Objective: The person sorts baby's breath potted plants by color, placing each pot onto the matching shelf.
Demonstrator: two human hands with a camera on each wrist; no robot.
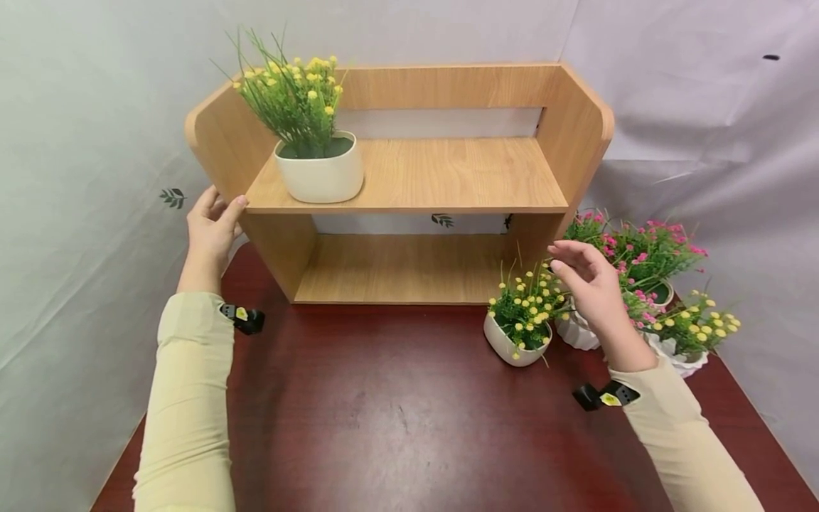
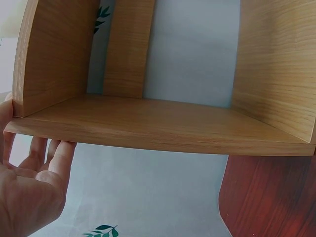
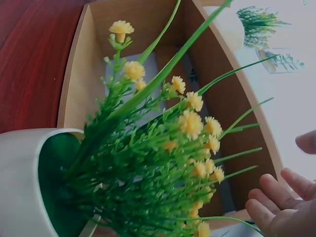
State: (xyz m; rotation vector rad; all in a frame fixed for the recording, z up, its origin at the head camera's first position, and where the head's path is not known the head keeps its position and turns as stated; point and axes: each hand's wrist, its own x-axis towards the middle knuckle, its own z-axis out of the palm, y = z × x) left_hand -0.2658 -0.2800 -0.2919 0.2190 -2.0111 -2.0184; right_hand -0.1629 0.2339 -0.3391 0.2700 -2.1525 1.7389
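Left hand [image 1: 211,229] pinches left side of wooden shelf [image 1: 448,174]; right hand [image 1: 593,290], fingers loosely spread, beside potted yellow flowers [image 1: 521,323] before shelf's right end

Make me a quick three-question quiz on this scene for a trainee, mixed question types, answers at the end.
1. Which colour is the pot standing on the wooden shelf?
A. red
B. green
C. white

2. Fill in: in the head view, the left hand touches the wooden shelf's ____ side.

3. True or false: the right hand holds a pot.

Key: 1. C. 2. left. 3. False; it holds nothing.
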